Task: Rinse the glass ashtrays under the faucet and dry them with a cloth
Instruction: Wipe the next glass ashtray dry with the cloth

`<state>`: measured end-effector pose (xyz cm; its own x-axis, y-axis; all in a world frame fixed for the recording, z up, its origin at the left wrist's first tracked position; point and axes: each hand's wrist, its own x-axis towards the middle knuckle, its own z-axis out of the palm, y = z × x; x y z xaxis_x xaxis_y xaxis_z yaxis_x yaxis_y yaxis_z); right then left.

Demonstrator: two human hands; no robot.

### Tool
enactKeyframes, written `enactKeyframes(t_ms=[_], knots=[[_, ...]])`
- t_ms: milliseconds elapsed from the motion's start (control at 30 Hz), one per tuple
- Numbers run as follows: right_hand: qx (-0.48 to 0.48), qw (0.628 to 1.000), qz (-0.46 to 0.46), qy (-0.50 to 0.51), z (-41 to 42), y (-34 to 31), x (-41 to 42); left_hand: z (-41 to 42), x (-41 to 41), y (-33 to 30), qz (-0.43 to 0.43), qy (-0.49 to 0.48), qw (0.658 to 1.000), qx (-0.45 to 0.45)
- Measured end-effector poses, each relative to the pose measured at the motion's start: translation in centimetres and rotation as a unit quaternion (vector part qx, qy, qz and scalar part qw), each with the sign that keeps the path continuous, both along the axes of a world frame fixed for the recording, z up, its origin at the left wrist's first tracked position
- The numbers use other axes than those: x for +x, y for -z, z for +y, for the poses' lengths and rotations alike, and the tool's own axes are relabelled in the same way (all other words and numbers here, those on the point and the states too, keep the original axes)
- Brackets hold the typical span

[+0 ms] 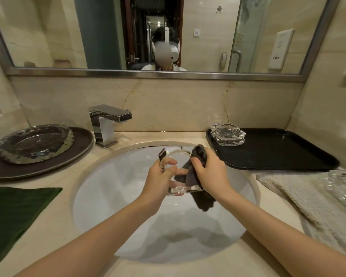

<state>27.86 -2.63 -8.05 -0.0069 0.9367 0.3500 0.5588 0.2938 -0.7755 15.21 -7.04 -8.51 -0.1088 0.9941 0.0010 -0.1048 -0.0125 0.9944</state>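
Glass ashtray [175, 176], clear and square-edged, is tilted above the sink [108, 196], gripped by the left hand [160, 174]; right hand [210, 172] clutches a dark cloth [200, 156] against it. Two stacked ashtrays [228, 134] sit in the black tray [278, 150].

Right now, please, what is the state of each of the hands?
Left hand: closed, gripping the glass ashtray over the sink.
Right hand: closed, gripping the dark cloth against the ashtray.
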Motion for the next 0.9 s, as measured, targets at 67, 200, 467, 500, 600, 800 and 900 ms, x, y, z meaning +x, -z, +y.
enactKeyframes(t_ms=[67,200,467,500,600,800,900], knots=[[-0.065,0.992,0.104,-0.016,-0.5,0.7,-1.0,0.1,-0.1,0.1,-0.002,-0.041,0.999,0.025],[-0.170,0.964,0.202,-0.011,-0.8,1.8,-2.0,0.0,-0.3,0.1,0.019,-0.056,0.997,0.046],[0.043,0.990,-0.127,-0.044,0.9,-1.0,1.9,0.2,-1.0,-0.4,0.019,0.071,0.992,-0.104],[0.031,0.985,-0.142,-0.089,0.8,-1.1,2.1,0.2,-1.1,-0.6,0.022,0.120,0.984,-0.129],[0.000,0.964,-0.177,-0.200,0.6,-1.2,2.0,0.0,-1.1,-0.5,0.056,0.208,0.970,-0.112],[-0.078,0.963,-0.057,-0.250,0.8,-1.6,2.0,0.2,-1.0,0.9,0.092,0.163,0.982,-0.016],[-0.118,0.965,0.004,-0.236,0.7,-1.5,1.9,0.2,-0.6,1.2,0.111,0.130,0.985,0.017]])
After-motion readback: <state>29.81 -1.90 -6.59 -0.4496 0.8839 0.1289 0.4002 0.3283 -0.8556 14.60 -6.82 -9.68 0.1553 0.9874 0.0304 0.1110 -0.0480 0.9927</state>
